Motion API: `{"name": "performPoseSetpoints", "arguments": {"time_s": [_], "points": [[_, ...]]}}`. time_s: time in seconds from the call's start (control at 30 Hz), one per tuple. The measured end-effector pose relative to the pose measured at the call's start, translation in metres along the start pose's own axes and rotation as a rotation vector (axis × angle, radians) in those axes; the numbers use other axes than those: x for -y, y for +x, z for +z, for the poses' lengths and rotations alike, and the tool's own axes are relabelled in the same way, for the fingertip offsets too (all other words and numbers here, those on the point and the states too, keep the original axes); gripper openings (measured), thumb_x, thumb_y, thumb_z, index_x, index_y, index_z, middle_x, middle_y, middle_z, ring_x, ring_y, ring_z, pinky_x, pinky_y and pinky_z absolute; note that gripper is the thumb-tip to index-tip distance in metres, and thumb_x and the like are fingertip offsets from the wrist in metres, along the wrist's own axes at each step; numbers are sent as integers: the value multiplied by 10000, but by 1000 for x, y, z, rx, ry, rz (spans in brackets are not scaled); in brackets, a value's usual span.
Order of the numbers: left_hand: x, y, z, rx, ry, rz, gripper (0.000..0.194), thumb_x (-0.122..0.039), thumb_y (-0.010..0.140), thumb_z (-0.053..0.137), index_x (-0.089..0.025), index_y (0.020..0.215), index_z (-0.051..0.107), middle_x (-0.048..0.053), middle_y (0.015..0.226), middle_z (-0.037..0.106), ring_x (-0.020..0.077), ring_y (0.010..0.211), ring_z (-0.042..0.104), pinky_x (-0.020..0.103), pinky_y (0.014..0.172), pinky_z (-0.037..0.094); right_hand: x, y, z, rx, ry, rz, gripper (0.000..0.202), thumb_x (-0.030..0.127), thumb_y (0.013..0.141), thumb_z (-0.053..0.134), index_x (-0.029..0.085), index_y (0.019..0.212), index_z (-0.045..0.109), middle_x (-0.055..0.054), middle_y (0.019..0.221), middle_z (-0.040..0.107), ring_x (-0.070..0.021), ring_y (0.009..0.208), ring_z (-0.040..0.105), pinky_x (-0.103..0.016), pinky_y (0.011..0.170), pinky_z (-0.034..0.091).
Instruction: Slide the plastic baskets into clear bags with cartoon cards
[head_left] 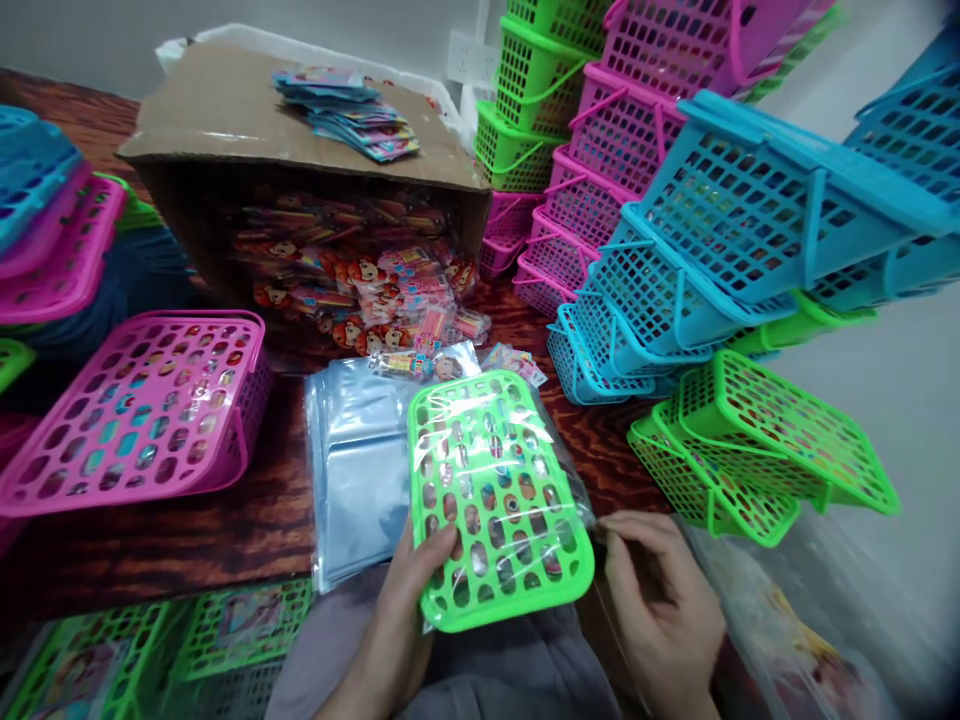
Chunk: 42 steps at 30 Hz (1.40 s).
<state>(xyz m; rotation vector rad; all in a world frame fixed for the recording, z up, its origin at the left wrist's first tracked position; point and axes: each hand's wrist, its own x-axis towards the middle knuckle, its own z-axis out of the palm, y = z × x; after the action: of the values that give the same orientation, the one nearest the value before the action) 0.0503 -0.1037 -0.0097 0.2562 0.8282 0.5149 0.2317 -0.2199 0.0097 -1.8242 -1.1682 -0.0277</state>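
The green basket (504, 505) is right in front of me, lidded face up and tilted over the near edge of the desk (187, 545), with clear film (579, 488) around it. My left hand (405, 600) has it by the lower left side: thumb pressed on the lid, the other fingers hidden underneath. My right hand (664, 605) has thumb and forefinger closed in a pinch, apparently on the film's loose edge by the right side.

I judge the basket light, its plastic thin and fairly stiff, able to flex if squeezed hard at the lattice. The rim looks the surest place to grip. The film, shiny and creased, is probably slippery and easily torn, so a soft pinch near its edge suits it. Just left lies a stack of flat clear bags (364, 465).
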Motion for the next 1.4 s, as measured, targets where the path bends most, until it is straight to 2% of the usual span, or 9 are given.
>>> {"name": "performPoseSetpoints", "arguments": {"time_s": [0.13, 0.27, 0.5, 0.63, 0.73, 1.0, 1.17, 1.3, 1.4], "points": [[-1, 1, 1, -53, -14, 16, 820, -320, 763, 787, -196, 1492, 434, 120, 1298, 683, 342, 1156, 666, 451, 1029, 514, -11, 3, 15, 131, 83, 131, 106, 151, 931, 599, 238, 982, 633, -19, 927, 613, -160, 857, 599, -274, 750, 480], [-2, -2, 3, -82, -70, 17, 820, -298, 774, 772, -182, 1505, 418, 132, 1314, 672, 355, 1181, 651, 470, 1055, 497, -12, 12, 24, 175, 184, 200, 82, 192, 941, 595, 236, 899, 651, -1, 875, 607, -151, 823, 584, -253, 730, 456], [0, 2, -8, -82, -38, 102, 880, -347, 750, 802, -234, 1519, 389, 109, 1334, 662, 351, 1242, 609, 468, 1065, 493, -1, 12, 27, 61, 385, 462, 69, 281, 916, 645, 219, 901, 673, -8, 870, 612, -157, 782, 576, -248, 680, 447], [4, 8, -12, -68, 1, 141, 867, -379, 766, 785, -233, 1519, 381, 116, 1328, 661, 344, 1247, 606, 472, 1069, 486, 3, 9, 27, 172, 266, 437, 87, 289, 926, 631, 226, 892, 682, 3, 859, 618, -150, 804, 583, -239, 714, 451], [7, 8, -9, -71, 24, 158, 866, -380, 768, 785, -244, 1518, 374, 103, 1322, 666, 330, 1242, 611, 460, 1092, 465, -3, 10, 30, 196, 207, 406, 76, 280, 911, 637, 230, 929, 691, 1, 886, 640, -153, 830, 604, -235, 733, 463], [0, 18, 2, -47, 74, 282, 826, -386, 785, 775, -249, 1503, 391, 83, 1339, 657, 316, 1295, 569, 442, 1119, 440, -13, 21, 39, 97, 285, 394, 58, 272, 879, 667, 228, 851, 691, 9, 860, 623, -126, 760, 586, -197, 660, 462], [-7, 29, 2, -53, 112, 315, 813, -401, 779, 779, -243, 1490, 416, 89, 1366, 640, 322, 1289, 573, 436, 1112, 450, -16, 24, 50, 92, 294, 330, 132, 221, 873, 651, 247, 994, 695, -8, 985, 665, -152, 899, 634, -228, 778, 504], [-3, 31, -4, -47, 127, 291, 799, -388, 809, 755, -265, 1507, 387, 80, 1399, 615, 318, 1286, 576, 440, 1104, 459, -26, 22, 58, 33, 239, 326, 52, 230, 898, 634, 214, 884, 681, 2, 843, 655, -142, 776, 626, -230, 700, 499], [3, 30, -5, -38, 116, 299, 763, -376, 864, 703, -289, 1530, 341, 72, 1428, 586, 307, 1299, 564, 432, 1099, 465, -31, 12, 53, -20, 199, 320, 59, 233, 914, 626, 215, 878, 670, 7, 821, 639, -134, 742, 612, -227, 675, 491]]}}
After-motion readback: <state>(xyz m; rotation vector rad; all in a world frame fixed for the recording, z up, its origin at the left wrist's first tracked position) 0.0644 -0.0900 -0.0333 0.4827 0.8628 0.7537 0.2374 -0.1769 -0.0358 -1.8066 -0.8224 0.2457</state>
